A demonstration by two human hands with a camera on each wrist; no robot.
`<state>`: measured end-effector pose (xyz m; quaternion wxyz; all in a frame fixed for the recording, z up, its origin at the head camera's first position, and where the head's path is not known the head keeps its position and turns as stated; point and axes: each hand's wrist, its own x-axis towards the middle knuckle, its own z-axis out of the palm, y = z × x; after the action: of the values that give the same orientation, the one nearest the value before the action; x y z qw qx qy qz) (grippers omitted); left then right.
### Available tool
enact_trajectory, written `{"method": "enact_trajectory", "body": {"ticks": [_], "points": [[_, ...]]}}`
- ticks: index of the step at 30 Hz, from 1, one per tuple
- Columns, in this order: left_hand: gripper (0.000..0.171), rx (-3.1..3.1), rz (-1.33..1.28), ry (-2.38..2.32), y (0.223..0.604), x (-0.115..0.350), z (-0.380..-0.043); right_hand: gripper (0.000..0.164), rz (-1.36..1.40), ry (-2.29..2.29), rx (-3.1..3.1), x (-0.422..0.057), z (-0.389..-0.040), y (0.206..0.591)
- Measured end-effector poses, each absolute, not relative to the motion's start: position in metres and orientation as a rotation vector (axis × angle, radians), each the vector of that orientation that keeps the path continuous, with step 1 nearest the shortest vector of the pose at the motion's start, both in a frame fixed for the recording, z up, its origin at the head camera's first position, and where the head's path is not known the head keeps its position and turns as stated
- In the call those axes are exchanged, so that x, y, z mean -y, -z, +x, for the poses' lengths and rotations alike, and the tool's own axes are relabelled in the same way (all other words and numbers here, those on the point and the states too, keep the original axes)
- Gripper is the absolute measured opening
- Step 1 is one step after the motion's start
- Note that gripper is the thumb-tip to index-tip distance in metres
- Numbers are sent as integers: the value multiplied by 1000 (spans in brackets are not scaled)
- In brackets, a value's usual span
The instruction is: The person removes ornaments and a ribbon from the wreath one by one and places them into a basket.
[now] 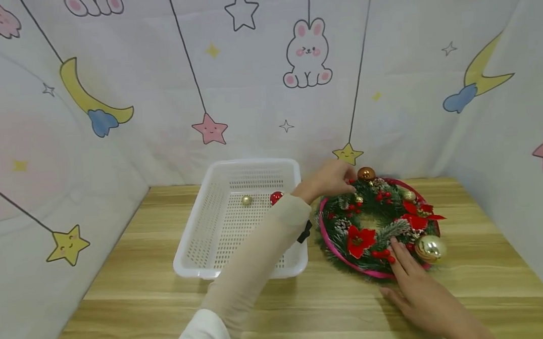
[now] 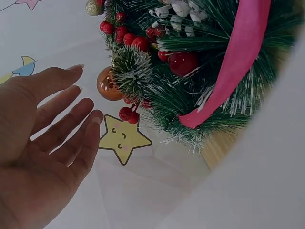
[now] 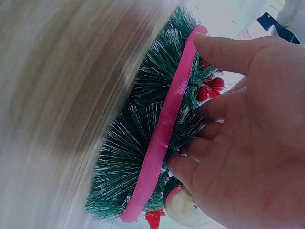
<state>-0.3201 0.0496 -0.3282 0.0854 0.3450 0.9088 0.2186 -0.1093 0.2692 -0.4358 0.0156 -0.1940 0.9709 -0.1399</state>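
Observation:
A Christmas wreath (image 1: 394,228) of green pine with red flowers, berries and pinecones lies on the table, a pink ribbon (image 1: 331,248) running round its edge. My left hand (image 1: 333,178) is over its upper left side, near a copper bauble (image 1: 366,174). In the left wrist view, that hand's fingers are loosely bent, apart from the bauble, and hold nothing. My right hand (image 1: 420,289) rests on the wreath's front edge with fingers extended, beside a large gold bauble (image 1: 430,248). The right wrist view shows the thumb by the ribbon (image 3: 164,124).
Left of the wreath stands a white perforated plastic basket (image 1: 253,162). Inside it are a small gold ball (image 1: 246,200) and a red bauble (image 1: 276,196), partly hidden by my left arm. A printed curtain (image 1: 249,79) hangs behind the wooden table (image 1: 122,292).

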Motion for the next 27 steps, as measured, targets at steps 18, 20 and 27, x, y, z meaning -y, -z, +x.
{"method": "enact_trajectory", "body": {"ticks": [18,20,27], "points": [[33,-2696,997,-645,341,-77,-327,83,-625,434,-3019,-275,-110,437],[32,-2712,1012,-612,343,-82,-327,83,-621,431,-3016,-275,-111,438],[30,-2743,990,-503,350,-96,-329,82,-623,418,-3019,-275,-111,437]]}}
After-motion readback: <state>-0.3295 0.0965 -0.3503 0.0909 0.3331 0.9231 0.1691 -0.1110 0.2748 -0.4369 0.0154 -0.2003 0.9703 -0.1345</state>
